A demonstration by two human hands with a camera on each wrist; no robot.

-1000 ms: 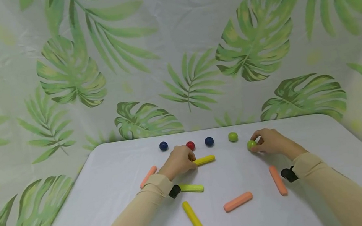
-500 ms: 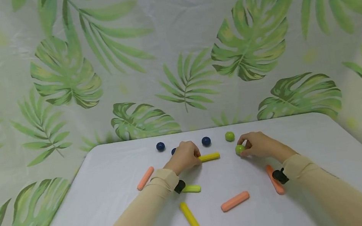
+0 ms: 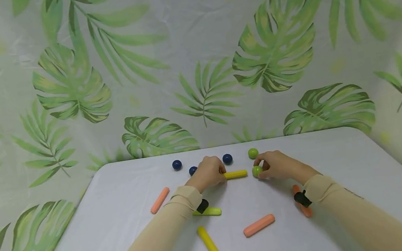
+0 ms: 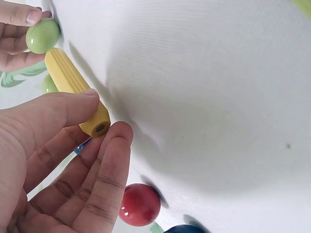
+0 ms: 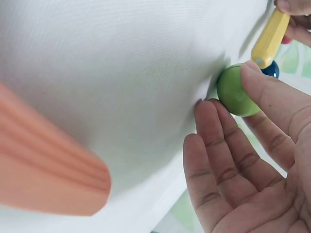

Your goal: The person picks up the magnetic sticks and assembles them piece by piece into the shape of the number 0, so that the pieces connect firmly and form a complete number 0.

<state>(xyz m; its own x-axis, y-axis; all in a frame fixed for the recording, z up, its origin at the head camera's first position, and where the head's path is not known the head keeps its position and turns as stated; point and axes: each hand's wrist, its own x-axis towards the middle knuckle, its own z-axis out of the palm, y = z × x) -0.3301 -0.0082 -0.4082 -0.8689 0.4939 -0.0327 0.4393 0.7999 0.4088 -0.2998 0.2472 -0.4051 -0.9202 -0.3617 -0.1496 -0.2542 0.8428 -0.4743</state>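
Yellow stick, left end pinched by the left hand, and green ball just right, pinched by the right hand, seem light and stiff, the ball best held around its middle.

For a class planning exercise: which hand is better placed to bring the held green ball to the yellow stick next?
Probably the right hand: it holds the green ball near the free end of the yellow ridged stick; the left hand grips the other end and could steady it.
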